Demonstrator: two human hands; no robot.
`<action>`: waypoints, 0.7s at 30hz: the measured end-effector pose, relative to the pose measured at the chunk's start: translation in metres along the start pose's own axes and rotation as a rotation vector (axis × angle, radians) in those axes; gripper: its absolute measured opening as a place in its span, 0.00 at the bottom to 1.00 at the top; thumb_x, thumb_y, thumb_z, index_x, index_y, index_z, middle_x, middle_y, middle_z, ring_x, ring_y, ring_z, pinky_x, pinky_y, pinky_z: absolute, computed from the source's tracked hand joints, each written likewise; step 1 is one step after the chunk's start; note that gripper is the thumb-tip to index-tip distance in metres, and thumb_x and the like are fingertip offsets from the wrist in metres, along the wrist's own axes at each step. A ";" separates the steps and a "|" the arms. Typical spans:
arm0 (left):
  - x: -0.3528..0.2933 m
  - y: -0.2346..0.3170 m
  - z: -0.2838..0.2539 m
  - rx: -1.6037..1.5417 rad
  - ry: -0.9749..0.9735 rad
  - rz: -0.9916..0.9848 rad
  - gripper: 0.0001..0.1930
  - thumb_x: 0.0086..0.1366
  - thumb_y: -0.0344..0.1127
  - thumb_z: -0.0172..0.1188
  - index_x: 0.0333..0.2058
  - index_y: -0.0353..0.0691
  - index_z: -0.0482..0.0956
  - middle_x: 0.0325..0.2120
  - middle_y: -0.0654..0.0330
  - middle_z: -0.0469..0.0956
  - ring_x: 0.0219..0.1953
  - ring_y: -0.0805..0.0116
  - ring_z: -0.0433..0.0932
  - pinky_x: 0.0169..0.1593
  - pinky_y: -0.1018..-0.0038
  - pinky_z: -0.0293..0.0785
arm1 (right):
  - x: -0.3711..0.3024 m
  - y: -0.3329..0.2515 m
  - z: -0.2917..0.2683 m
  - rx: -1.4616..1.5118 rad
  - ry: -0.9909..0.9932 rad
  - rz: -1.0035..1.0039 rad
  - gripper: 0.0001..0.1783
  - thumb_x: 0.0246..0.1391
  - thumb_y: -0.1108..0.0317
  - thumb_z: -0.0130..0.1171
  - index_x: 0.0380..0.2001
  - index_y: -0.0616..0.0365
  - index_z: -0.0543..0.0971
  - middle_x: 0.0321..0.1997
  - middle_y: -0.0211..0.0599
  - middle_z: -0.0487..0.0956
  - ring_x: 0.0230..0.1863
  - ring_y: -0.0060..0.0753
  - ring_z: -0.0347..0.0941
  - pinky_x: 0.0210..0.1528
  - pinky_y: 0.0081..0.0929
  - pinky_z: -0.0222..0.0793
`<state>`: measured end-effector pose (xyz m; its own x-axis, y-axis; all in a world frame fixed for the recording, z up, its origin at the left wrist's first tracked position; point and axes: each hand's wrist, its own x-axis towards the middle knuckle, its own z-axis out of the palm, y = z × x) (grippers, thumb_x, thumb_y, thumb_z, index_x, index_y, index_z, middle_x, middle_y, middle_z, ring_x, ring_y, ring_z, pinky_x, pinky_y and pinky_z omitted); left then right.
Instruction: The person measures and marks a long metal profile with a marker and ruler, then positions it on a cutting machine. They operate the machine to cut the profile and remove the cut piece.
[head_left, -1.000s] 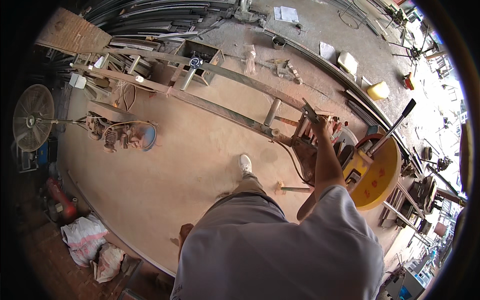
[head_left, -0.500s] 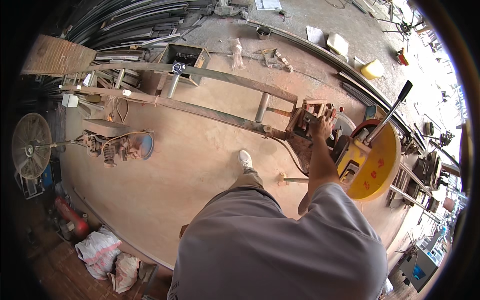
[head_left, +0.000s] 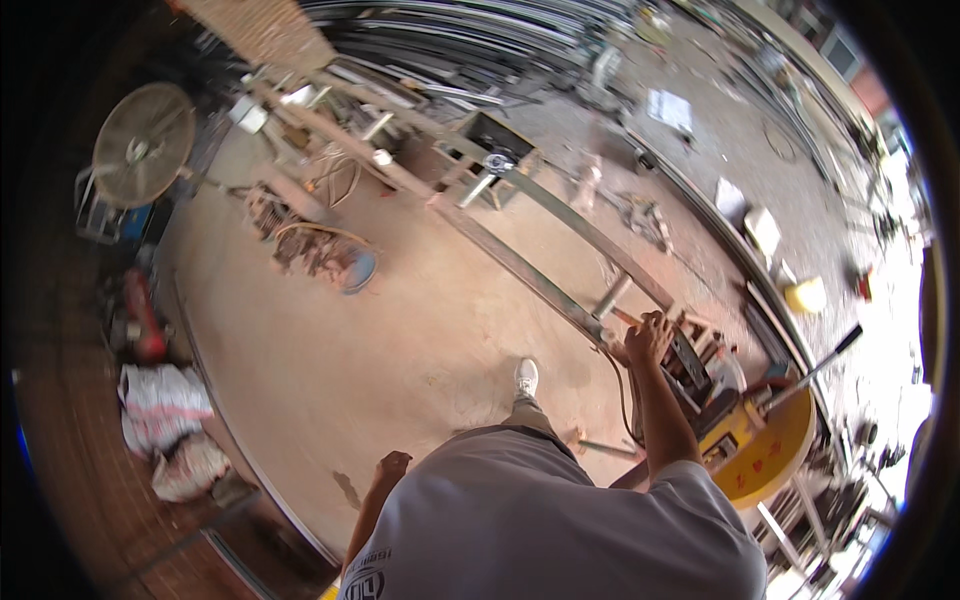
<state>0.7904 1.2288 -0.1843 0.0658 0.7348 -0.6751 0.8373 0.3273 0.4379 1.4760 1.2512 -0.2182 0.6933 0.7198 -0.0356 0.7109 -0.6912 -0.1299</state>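
Observation:
My right hand (head_left: 650, 340) reaches to the near end of a long roller stand (head_left: 530, 265), where the stand meets a yellow cut-off saw (head_left: 775, 450). Its fingers are bent and somewhat apart, on or just above the metal there. I see nothing held in it, though motion blurs the contact. Right beside this hand are the saw's clamp (head_left: 690, 365) and a roller (head_left: 612, 297). Low at my left side hangs my left hand (head_left: 393, 467), away from any object, its fingers partly hidden and blurred.
A round fan (head_left: 145, 145) stands far left, near a dusty compressor with a blue end (head_left: 355, 270). White sacks (head_left: 165, 405) lie at lower left. Metal bars (head_left: 450, 50) are piled at the back. The saw's black-gripped lever (head_left: 815, 370) juts up at right.
My view has swung round, so the stand now runs more steeply down to the right. My right hand has moved from the saw's clamp toward the stand's end. My left hand now shows.

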 end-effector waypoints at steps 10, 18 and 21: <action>-0.120 -0.062 0.035 -0.219 0.083 -0.291 0.25 0.71 0.58 0.52 0.36 0.43 0.88 0.38 0.51 0.86 0.44 0.51 0.83 0.49 0.57 0.78 | -0.053 -0.223 0.044 0.352 -0.586 -0.979 0.25 0.66 0.50 0.50 0.26 0.60 0.80 0.28 0.50 0.82 0.35 0.58 0.79 0.41 0.53 0.74; -0.231 -0.223 0.206 -0.687 0.601 -0.583 0.16 0.67 0.44 0.57 0.49 0.46 0.82 0.39 0.48 0.85 0.44 0.47 0.83 0.47 0.56 0.78 | -0.190 -0.280 0.099 0.010 -1.129 -1.588 0.19 0.62 0.66 0.49 0.47 0.69 0.81 0.21 0.45 0.82 0.25 0.38 0.82 0.35 0.37 0.80; -0.300 -0.266 0.257 -0.850 0.554 -0.751 0.21 0.63 0.43 0.62 0.53 0.43 0.79 0.44 0.43 0.83 0.48 0.44 0.82 0.51 0.54 0.77 | -0.249 -0.301 0.124 -0.309 -1.229 -1.581 0.17 0.60 0.66 0.52 0.45 0.65 0.82 0.24 0.46 0.83 0.28 0.37 0.82 0.37 0.37 0.80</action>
<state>0.6872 0.7685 -0.2514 -0.6818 0.2846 -0.6739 -0.0569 0.8978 0.4367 1.0747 1.2886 -0.2931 -0.7698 0.1462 -0.6213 0.5777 0.5734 -0.5809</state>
